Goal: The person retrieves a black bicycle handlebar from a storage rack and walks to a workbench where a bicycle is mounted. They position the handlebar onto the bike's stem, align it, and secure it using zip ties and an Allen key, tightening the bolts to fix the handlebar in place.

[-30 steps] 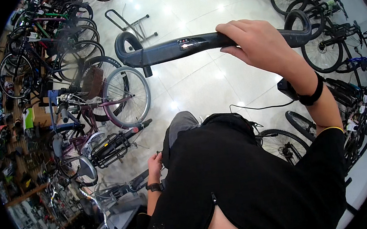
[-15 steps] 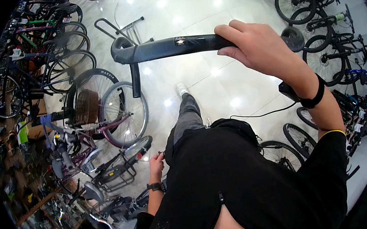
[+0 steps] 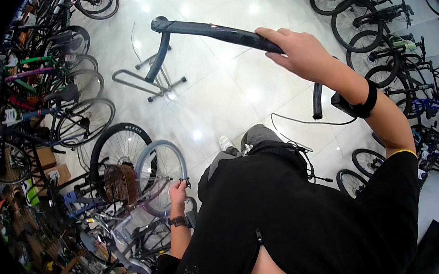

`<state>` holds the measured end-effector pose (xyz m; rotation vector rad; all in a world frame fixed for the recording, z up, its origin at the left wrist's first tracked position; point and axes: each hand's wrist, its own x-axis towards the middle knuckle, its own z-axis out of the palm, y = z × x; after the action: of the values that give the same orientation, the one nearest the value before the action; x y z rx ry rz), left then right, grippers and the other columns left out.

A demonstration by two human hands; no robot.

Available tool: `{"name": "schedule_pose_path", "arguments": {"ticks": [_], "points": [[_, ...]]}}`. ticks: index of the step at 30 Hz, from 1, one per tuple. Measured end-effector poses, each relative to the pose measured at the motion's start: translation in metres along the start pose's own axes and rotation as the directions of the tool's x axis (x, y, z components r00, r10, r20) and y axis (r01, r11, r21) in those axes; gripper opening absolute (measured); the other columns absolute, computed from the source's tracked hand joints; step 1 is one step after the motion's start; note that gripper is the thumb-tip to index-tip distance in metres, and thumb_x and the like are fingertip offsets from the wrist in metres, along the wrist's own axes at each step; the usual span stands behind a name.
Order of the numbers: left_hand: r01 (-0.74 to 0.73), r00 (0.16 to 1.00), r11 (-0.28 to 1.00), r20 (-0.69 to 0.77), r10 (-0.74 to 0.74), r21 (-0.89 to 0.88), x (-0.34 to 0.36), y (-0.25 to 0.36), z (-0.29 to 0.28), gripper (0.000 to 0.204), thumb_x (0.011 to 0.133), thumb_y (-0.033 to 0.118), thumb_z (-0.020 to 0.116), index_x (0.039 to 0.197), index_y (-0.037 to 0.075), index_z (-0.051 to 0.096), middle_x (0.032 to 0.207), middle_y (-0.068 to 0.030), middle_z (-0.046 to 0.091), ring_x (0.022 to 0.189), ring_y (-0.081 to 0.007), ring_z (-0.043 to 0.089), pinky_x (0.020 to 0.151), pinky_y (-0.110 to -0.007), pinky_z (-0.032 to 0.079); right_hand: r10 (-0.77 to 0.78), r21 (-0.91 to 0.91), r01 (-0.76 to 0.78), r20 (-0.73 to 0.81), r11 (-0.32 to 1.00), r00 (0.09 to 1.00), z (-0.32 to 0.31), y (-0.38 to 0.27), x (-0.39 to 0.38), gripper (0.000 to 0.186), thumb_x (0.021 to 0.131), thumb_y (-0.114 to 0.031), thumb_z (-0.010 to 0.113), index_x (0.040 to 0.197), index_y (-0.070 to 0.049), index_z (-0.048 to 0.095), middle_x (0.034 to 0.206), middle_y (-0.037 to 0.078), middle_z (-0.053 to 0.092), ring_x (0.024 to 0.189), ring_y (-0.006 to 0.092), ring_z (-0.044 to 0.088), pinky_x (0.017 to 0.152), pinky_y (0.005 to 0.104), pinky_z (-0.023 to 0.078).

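A black drop handlebar (image 3: 213,30) is held out in front of me at chest height, tilted down toward the right. My right hand (image 3: 296,54) is closed around its flat top, with the thumb underneath. One curved end hangs at the left; the other drop shows below my wrist. Low at my left side, my left hand (image 3: 178,193) pinches a small dark piece, too small to name, its tip standing out above the fingers. Behind that hand is a bicycle wheel with a grey tyre (image 3: 182,159).
A metal floor stand (image 3: 158,84) rests on the glossy tiles beyond the handlebar. Bicycles (image 3: 87,121) crowd the left side, and more bicycles (image 3: 357,21) line the right wall. A thin black cable (image 3: 309,125) loops between my right arm and waist.
The handlebar has tilted, its left end moving up and away and its right drop coming into view. My left hand has risen slightly. The whole view has shifted as I moved.
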<state>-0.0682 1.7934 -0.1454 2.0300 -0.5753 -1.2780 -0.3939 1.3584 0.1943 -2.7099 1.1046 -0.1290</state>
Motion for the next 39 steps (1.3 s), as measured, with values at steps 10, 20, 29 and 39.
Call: {"name": "schedule_pose_path", "arguments": {"ticks": [10, 20, 29, 39], "points": [[-0.231, 0.971, 0.956, -0.013, 0.237, 0.181, 0.161, 0.123, 0.038, 0.020, 0.092, 0.024, 0.064, 0.082, 0.007, 0.066, 0.059, 0.0049, 0.051, 0.040, -0.0040, 0.034, 0.037, -0.025, 0.022, 0.144, 0.696, -0.231, 0.181, 0.680, 0.973, 0.001, 0.181, 0.169, 0.021, 0.095, -0.019, 0.060, 0.100, 0.002, 0.056, 0.077, 0.008, 0.061, 0.062, 0.0158, 0.058, 0.061, 0.0283, 0.050], [-0.046, 0.994, 0.999, -0.098, 0.045, -0.014, 0.286, 0.277, 0.109, 0.023, 0.091, 0.026, 0.065, 0.083, 0.005, 0.069, 0.058, 0.0056, 0.050, 0.045, -0.0041, 0.038, 0.041, -0.024, 0.027, -0.171, 0.978, -0.180, 0.196, 0.107, 0.966, -0.030, 0.294, 0.359, 0.030, 0.097, -0.014, 0.054, 0.121, 0.003, 0.050, 0.104, 0.010, 0.062, 0.079, 0.0115, 0.060, 0.071, 0.0252, 0.051], [0.064, 0.984, 0.993, -0.161, -0.080, -0.100, 0.427, 0.348, 0.109, 0.021, 0.090, 0.024, 0.065, 0.085, 0.004, 0.067, 0.060, 0.0016, 0.055, 0.042, -0.0055, 0.037, 0.039, -0.026, 0.027, -0.321, 0.952, -0.258, 0.195, -0.166, 0.927, -0.037, 0.339, 0.533, 0.032, 0.094, -0.008, 0.056, 0.123, 0.004, 0.049, 0.112, 0.014, 0.062, 0.082, 0.0133, 0.062, 0.075, 0.0258, 0.053], [0.000, 0.965, 0.997, -0.262, -0.021, -0.083, 0.613, 0.464, 0.044, 0.025, 0.087, 0.022, 0.067, 0.081, -0.002, 0.068, 0.069, -0.0028, 0.062, 0.060, -0.0089, 0.050, 0.053, -0.029, 0.039, -0.308, 0.975, -0.202, 0.166, -0.090, 0.937, -0.070, 0.360, 0.732, 0.042, 0.092, -0.017, 0.062, 0.128, 0.001, 0.047, 0.108, 0.012, 0.060, 0.078, 0.0135, 0.059, 0.070, 0.0261, 0.049]]}}
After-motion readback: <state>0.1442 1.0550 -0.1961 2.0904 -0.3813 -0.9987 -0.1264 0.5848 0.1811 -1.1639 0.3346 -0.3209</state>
